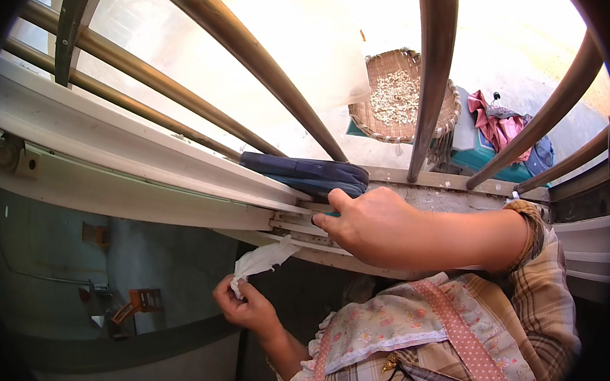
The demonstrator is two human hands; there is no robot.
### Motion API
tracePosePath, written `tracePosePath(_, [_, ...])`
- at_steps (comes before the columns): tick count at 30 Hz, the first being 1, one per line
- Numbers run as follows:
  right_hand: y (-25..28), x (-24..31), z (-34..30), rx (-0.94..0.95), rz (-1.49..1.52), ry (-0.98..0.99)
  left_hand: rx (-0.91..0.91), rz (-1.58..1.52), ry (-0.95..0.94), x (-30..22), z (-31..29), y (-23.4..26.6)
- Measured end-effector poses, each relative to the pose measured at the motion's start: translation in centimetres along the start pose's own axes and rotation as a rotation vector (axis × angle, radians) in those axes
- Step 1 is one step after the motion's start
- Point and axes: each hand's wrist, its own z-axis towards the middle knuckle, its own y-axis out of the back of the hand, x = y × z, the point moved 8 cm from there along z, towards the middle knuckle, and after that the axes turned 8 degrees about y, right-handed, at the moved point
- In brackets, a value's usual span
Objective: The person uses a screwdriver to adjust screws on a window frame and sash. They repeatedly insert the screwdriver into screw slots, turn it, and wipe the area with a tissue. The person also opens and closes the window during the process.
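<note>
outside ground [309,36]: pale, sunlit | window bars [436,36]: brownish metal | interior [170,268]: dim (orange-brown furniture [144,301] at left)

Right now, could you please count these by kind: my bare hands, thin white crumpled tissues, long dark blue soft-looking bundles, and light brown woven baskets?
Bare hands (left hand, right hand): 2
Thin white crumpled tissue: 1
Long dark blue soft-looking bundle: 1
Light brown woven basket: 1
Total: 5

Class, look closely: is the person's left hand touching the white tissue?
Touching. The head view shows it: the left hand pinches the bunched lower end of the white tissue between thumb and fingers.
</note>
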Motion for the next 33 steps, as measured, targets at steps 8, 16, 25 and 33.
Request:
tracePosePath(8, [-3.5, -0.6, 0.3, 0.257, -0.025, -0.037, 0.034, 0.014, -0.005, -0.1, -0.7, -0.2])
tracePosePath(16, [-2.3, -0.3, -2.2, 0.218, -0.054, -0.055, 0.009, 0.024, -0.01, 0.0, -0.5, 0.0])
tracePosePath(25, [1.5, -1.7, -2.3, 0.097, -0.022, -0.044, 0.038, -0.043, 0.028, 0.1, -0.8, -0.7])
tracePosePath(33, [-2.1, -1.1, -1.8, 0.19, -0.089, -0.078, 0.062, -0.039, 0.076, 0.8, -1.0, -0.8])
